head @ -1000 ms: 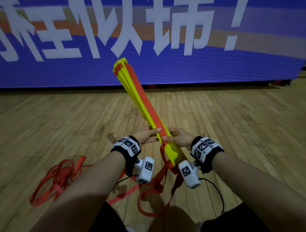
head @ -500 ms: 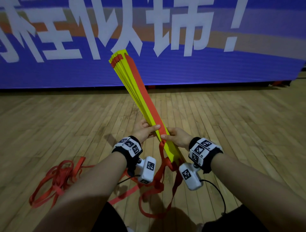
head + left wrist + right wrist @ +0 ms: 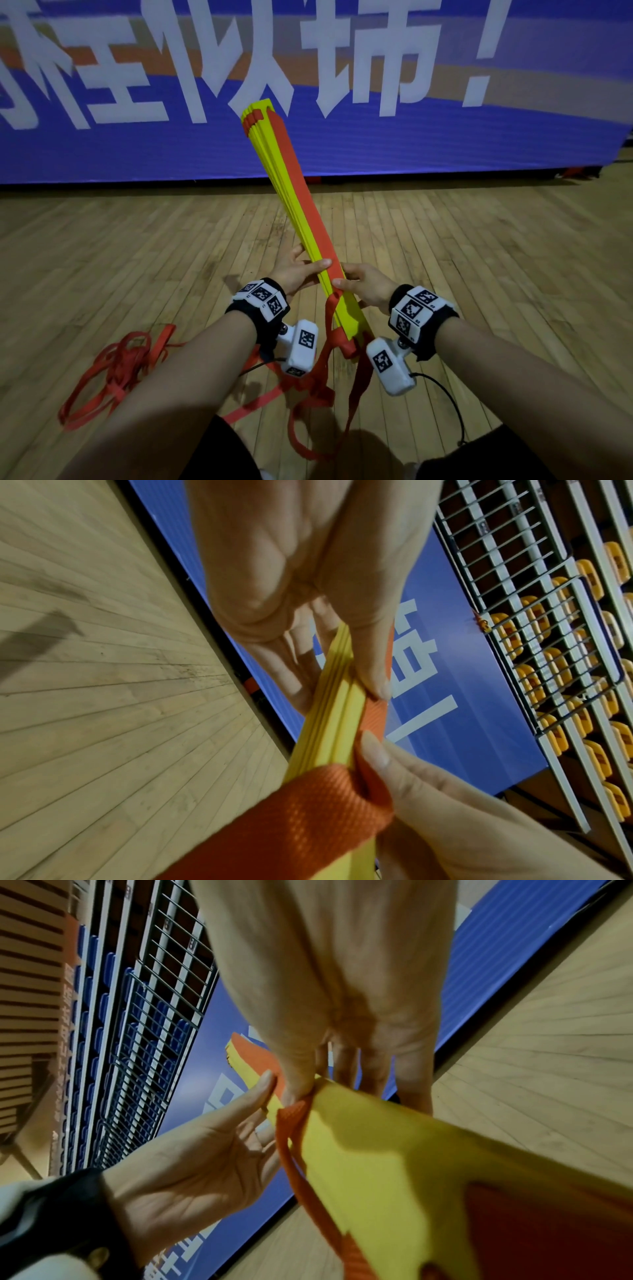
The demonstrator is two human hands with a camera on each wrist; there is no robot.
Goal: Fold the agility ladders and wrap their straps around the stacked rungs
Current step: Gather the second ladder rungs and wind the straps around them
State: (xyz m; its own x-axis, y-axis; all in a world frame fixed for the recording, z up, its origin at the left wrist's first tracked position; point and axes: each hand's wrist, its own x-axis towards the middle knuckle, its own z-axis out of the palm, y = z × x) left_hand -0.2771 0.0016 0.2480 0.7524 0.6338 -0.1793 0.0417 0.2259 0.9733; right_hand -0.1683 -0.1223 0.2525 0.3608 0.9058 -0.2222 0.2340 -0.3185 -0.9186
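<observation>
Far L, on the wood floor (image 3: pixel 102 260): loose tangle of orange strap (image 3: pixel 113 373), lying slack, well apart from the hands. A strand runs from it twd centre, under the L forearm.

L hand (image 3: pixel 294 274) holds the stack of yellow rungs (image 3: pixel 291 192) from the L side, near its lower third. Thumb lies across the top face, tip on the orange strap (image 3: pixel 301 192) that runs lengthwise along the stack; fingers go behind, w/ one fingertip showing past the far edge. L wrist view confirms: thumb (image 3: pixel 369 669) presses strap onto the rung edges, fingers on the opposite face, so the hand is clamped on the stack.

Stack itself: held up off the floor, tilted, top end leaning away & to the L against the blue banner (image 3: pixel 445 144), bottom end low btwn the two wrists. Rungs flush, orange bits at the top end.

R hand (image 3: pixel 368 286) grips the stack from the R, just below the L thumb. Thumb tip on the strap where it folds over & leaves the stack; fingers behind. R wrist view: thumb (image 3: pixel 298 1085) pins strap to the rung edge.

Below the hands, more strap hangs in loops off the stack's bottom end down to the floor.
</observation>
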